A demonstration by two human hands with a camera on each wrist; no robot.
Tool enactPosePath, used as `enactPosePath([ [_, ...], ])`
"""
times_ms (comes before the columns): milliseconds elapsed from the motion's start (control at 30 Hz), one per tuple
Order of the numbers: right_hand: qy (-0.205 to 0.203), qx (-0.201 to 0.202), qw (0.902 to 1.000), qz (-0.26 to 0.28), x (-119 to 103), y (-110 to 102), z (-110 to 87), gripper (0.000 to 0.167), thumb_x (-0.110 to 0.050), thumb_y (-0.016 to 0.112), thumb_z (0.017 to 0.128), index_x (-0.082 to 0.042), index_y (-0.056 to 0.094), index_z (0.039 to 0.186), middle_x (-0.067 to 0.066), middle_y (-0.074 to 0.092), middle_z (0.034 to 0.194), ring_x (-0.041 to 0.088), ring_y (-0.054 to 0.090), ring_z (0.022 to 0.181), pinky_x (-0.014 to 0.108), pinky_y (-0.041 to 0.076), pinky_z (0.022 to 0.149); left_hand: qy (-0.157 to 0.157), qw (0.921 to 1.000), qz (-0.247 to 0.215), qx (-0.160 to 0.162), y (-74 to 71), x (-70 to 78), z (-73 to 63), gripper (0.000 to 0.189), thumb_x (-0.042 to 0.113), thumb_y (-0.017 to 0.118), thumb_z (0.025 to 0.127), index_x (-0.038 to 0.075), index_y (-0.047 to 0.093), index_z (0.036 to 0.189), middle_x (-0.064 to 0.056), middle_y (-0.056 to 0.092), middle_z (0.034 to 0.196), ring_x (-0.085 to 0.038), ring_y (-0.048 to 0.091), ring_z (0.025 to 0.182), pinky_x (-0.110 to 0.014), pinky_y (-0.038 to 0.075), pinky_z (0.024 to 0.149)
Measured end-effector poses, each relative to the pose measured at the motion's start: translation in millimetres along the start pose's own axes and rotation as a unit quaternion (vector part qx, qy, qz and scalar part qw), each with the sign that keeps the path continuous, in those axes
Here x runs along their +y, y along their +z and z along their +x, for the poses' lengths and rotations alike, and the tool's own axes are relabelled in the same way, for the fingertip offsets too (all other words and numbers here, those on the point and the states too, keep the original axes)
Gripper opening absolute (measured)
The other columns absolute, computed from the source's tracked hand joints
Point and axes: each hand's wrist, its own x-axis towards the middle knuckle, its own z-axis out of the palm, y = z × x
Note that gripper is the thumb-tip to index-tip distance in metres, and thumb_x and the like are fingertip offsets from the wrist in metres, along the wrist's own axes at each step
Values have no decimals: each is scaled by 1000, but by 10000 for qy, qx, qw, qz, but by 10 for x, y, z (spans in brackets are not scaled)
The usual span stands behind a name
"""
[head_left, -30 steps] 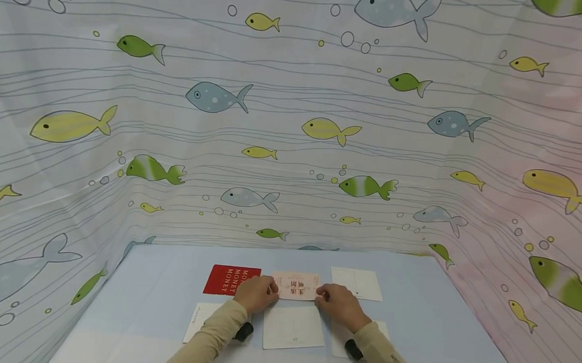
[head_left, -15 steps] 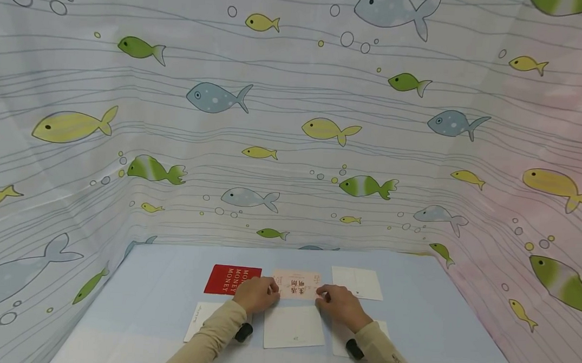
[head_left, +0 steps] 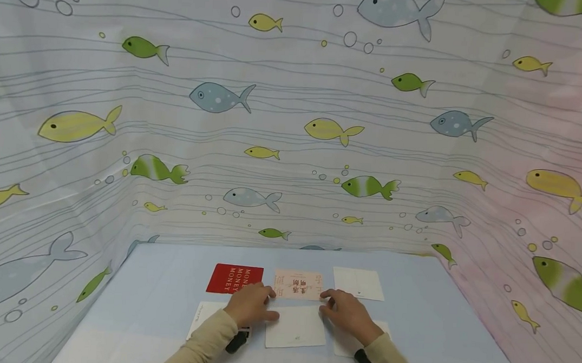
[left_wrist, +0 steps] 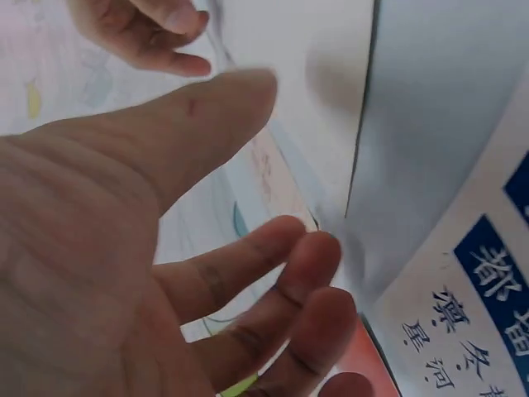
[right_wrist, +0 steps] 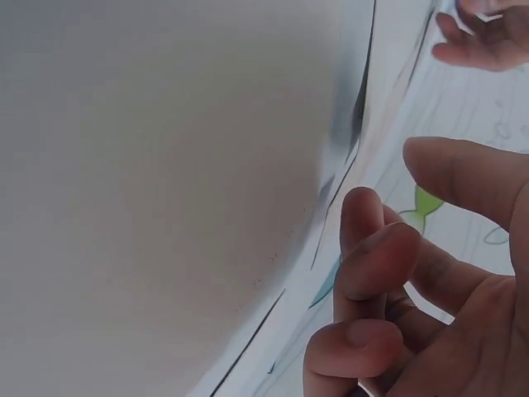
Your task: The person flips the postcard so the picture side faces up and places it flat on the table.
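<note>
A pale pink card (head_left: 298, 284) with dark and reddish characters lies flat in the back row, in the middle. My left hand (head_left: 250, 305) is at its left side, thumb and fingers spread apart with nothing between them; the left wrist view shows the same gap. By its right side is my right hand (head_left: 348, 313), fingers loosely bent and thumb apart, holding nothing in the right wrist view. Between both hands, nearer to me, lies a white card (head_left: 295, 330). Left of the pink card, a red card (head_left: 220, 278) printed MONEY is partly covered by my left hand.
At the back right lies another white card (head_left: 358, 283). In front, a white card (head_left: 204, 314) lies under my left wrist and another (head_left: 346, 344) under my right. The left one shows blue blocks and characters (left_wrist: 488, 265). A fish-patterned curtain (head_left: 292, 149) surrounds the table (head_left: 436, 318).
Both hands have let go of the pink card, which now lies flat between the red and white cards. My left thumb has drawn back toward me, widening that hand.
</note>
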Motion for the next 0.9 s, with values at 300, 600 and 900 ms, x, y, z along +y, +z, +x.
enactPosePath([
  [300, -140, -127, 9998, 37, 1, -23, -103, 41, -27, 75, 92, -6, 66, 126, -10, 59, 84, 8, 50, 66, 28, 42, 57, 66, 9973, 731, 3, 22, 44, -120, 62, 46, 92, 66, 8, 72, 111, -10, 61, 103, -26, 55, 92, -47, 52, 81],
  [600, -211, -278, 9994, 29, 28, 17, -130, 41, -30, 75, 93, -7, 66, 125, -11, 57, 85, 7, 50, 68, 28, 42, 59, 170, 9976, 664, -34, 48, 35, -110, 49, 43, 92, 68, 14, 72, 103, -5, 60, 100, -22, 50, 87, -42, 49, 74],
  [900, -208, -268, 9994, 104, 30, 12, -149, 40, -31, 75, 92, -6, 67, 123, -10, 57, 83, 7, 50, 68, 28, 41, 59, 131, 9982, 588, -44, 53, 56, -112, 48, 40, 92, 68, 14, 69, 101, -1, 56, 95, -20, 47, 85, -40, 47, 73],
])
